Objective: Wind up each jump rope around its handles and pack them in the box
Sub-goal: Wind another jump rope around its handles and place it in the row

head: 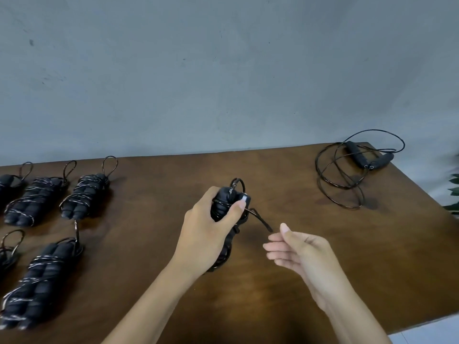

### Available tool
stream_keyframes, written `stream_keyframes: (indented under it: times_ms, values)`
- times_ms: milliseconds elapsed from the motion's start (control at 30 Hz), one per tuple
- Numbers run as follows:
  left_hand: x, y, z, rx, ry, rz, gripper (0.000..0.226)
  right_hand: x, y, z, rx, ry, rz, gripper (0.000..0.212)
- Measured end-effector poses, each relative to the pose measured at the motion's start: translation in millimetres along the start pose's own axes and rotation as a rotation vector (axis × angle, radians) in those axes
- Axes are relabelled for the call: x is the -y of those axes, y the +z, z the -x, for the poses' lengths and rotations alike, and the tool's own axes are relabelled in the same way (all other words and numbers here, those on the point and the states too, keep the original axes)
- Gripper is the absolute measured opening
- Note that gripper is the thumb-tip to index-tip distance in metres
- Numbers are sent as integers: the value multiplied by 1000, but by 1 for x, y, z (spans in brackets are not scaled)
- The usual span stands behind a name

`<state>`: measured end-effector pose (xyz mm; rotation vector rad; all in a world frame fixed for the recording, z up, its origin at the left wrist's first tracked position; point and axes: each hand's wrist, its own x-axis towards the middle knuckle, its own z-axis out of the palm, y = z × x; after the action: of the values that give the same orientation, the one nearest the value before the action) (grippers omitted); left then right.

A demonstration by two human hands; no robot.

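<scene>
The left hand (211, 224) grips a rope bundle (224, 207) above the middle of the worktop (273, 289), fingers curled round both handles, thumb pressed on the coils. A short free end (260, 220) sticks out toward the right hand (295, 252), which holds nothing — fingers loosely spread, just beside the tip. Judged step: the final turns of this rope. Next move: pinch the free end, wrap or tuck it under a coil. Wound bundles (84, 197) lie at left; one unwound rope (352, 170) waits at far right. No box is in view.
</scene>
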<state>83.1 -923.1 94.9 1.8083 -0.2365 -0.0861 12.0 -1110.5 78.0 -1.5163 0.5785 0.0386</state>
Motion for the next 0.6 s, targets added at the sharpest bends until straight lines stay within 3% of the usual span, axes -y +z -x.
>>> stream_keyframes:
  times_ms: [100,233,467,600]
  values:
    - [-3,10,-3,-3,-101,184,22,-3,0,-6,212,44,-301,42]
    - [-5,31,-1,47,-299,438,26,-4,3,-13,299,-99,-747,50]
    - [-4,70,-1,134,-335,483,25,7,-15,-34,149,-147,-963,47]
    - [-7,84,-3,134,-334,454,20,11,-32,-44,24,-193,-839,34]
